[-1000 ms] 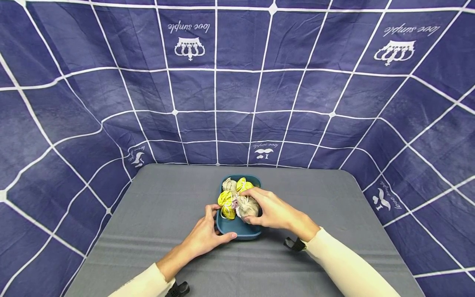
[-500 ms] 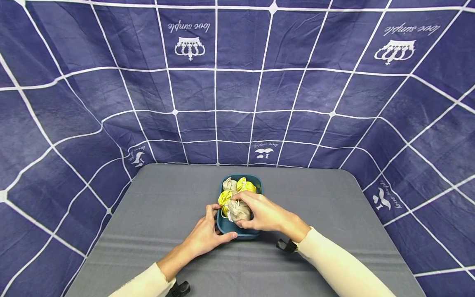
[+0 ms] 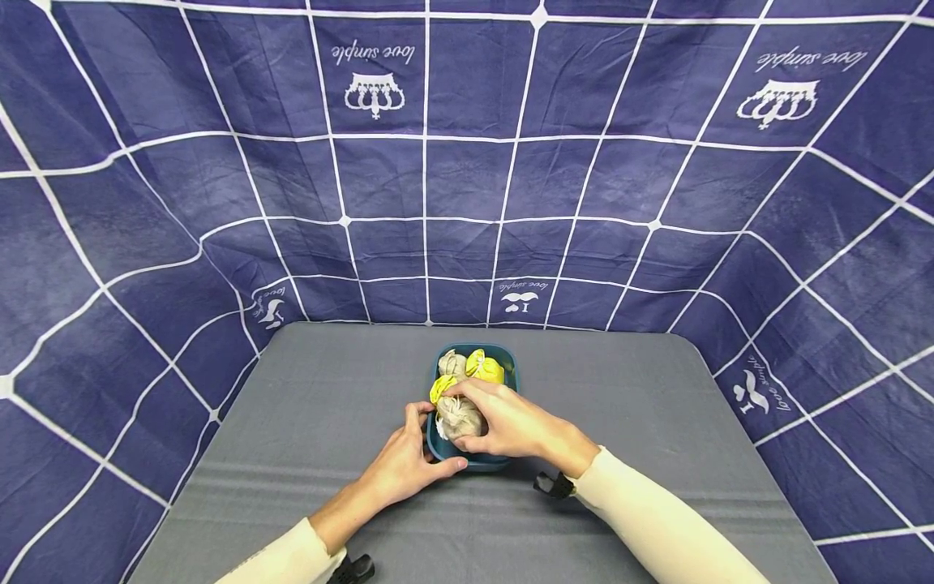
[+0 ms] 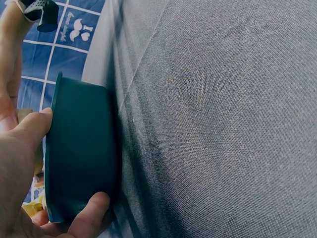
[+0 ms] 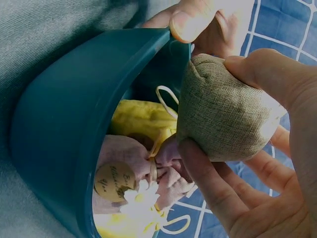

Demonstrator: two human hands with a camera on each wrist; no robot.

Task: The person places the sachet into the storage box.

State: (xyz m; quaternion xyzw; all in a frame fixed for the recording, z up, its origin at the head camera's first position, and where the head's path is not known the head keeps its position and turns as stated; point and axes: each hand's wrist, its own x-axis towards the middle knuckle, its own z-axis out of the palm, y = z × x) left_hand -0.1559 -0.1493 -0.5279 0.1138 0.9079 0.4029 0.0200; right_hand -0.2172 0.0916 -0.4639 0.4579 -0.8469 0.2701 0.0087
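Note:
My right hand (image 3: 514, 422) grips a beige cloth drawstring pouch (image 3: 461, 420) over the near half of a blue-green plastic bin (image 3: 477, 465). In the right wrist view, thumb and fingers curl around this plump pouch (image 5: 223, 106), above the bin's opening. My left hand (image 3: 401, 464) holds the bin's near left corner, its thumb on the near rim and fingers along the left side. Inside lie a second beige pouch (image 3: 452, 362), yellow pouches (image 3: 487, 369) and, in the right wrist view, a pink pouch (image 5: 119, 151) with a round tag. The held pouch partly hides a yellow one.
The bin stands on a grey cloth-covered table (image 3: 620, 389). Blue curtains with white grid lines (image 3: 467, 178) rise behind the table and on both sides. Black straps with camera mounts (image 3: 554, 485) sit at the wrists.
My right hand has moved left and slightly nearer with the beige pouch, over the near left part of the bin. The pink pouch is now covered in the head view. My left hand has stayed put.

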